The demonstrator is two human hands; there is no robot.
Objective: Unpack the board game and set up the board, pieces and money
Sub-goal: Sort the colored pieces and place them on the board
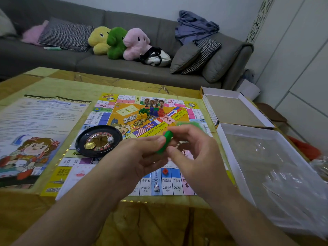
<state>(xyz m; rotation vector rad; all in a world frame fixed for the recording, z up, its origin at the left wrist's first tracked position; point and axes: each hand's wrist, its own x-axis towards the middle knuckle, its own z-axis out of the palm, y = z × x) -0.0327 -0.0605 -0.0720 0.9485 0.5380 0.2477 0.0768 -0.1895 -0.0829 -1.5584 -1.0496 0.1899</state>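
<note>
Landmark: colourful paper game board, laid flat on the yellow-green marbled table.

- Small green plastic piece is held above the board's near half, pinched from both sides: left hand with fingertips curled onto its left face, right hand with thumb and forefinger closed on its right end. Its exact form is blurred.
- Black round roulette wheel is seated on the board's left edge, with a white die and a gold coin inside it.
- Cluster of coloured plastic pawns with card figures is stood at the board's centre, far side.
- Small red plastic house is placed on a near-edge square of the board.
- Printed rules sheet with a cartoon girl is spread left of the board.
- White cardboard box halves are set right of the board; the nearer one is filled with clear plastic wrap.
</note>
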